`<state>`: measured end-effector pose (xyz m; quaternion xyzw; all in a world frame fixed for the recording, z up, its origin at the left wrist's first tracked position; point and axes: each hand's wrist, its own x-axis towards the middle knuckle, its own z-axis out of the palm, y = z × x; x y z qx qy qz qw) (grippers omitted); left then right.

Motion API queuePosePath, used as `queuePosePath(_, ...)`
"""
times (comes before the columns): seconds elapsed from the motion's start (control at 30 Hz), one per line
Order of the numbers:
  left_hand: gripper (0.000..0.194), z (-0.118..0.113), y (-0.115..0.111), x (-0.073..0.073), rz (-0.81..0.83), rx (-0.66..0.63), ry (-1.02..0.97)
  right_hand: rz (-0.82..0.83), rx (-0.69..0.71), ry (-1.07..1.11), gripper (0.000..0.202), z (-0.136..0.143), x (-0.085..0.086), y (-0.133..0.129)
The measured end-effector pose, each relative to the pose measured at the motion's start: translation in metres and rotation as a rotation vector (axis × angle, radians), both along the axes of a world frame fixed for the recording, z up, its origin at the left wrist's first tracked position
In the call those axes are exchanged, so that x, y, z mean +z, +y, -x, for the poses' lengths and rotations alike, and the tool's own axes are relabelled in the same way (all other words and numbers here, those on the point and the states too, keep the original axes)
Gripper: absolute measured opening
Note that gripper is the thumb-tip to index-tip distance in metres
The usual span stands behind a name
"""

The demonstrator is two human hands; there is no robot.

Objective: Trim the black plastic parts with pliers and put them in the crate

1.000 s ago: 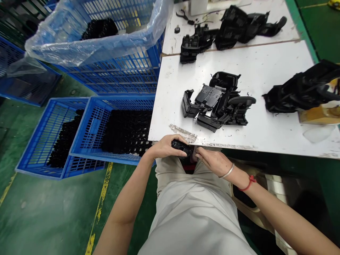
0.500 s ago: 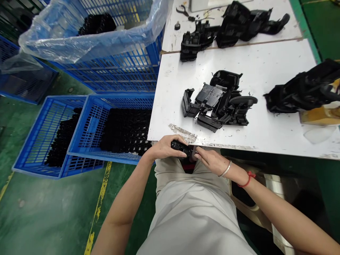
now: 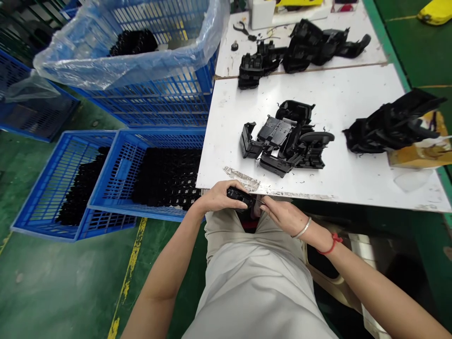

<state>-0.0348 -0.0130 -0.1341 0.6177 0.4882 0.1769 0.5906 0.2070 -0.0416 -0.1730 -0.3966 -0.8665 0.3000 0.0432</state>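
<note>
My left hand (image 3: 223, 196) is closed around a black plastic part (image 3: 240, 196) at the table's front edge, above my lap. Close to the right end of that part, my right hand (image 3: 280, 212) pinches a thin, blade-like tool (image 3: 259, 201); most of it is hidden by the fingers, so its exact kind is unclear. Just beyond my hands, a loose group of black plastic parts (image 3: 277, 132) lies on the white table (image 3: 226, 127).
Further back are more black parts (image 3: 307, 47) and pliers (image 3: 244, 31). Black parts rest by a yellowish box (image 3: 416, 155) at the right. To the left stand blue crates (image 3: 102, 188) holding black parts, and a plastic-lined blue crate (image 3: 148, 103).
The view has tilted slightly, so the far end of the table shows more. My right hand has shifted a little to the right; my left hand keeps its hold on the black part.
</note>
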Motion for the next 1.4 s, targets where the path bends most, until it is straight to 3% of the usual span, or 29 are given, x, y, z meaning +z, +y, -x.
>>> queuePosePath(0.13, 0.039, -0.001, 0.0, 0.001, 0.001, -0.003, -0.003, -0.199, -0.016, -0.138, 0.029, 0.003, 0.004, -0.007)
queuePosePath(0.27, 0.036, -0.002, 0.001, 0.003, 0.005, 0.012, 0.002, -0.281, -0.001, -0.265, 0.032, 0.01, 0.008, -0.009)
queuePosePath(0.7, 0.036, -0.001, 0.001, 0.003, 0.01, 0.03, -0.012, -0.257, 0.01, -0.433, 0.022, 0.021, 0.011, -0.005)
queuePosePath(0.83, 0.036, -0.003, 0.0, 0.004, 0.031, 0.069, -0.019, -0.242, -0.079, -0.305, 0.022, 0.023, -0.001, -0.008)
queuePosePath(1.03, 0.036, -0.003, -0.001, 0.004, 0.002, 0.059, -0.027, -0.116, -0.313, 0.09, 0.032, 0.016, -0.017, -0.023)
queuePosePath(1.27, 0.041, -0.004, -0.008, -0.001, -0.072, 0.078, -0.032, 0.163, -0.47, 0.367, 0.027, 0.013, 0.001, -0.024)
queuePosePath(1.4, 0.042, -0.012, -0.023, 0.006, -0.086, 0.085, 0.04, 0.406, -0.48, 0.554, 0.033, 0.022, 0.007, -0.027)
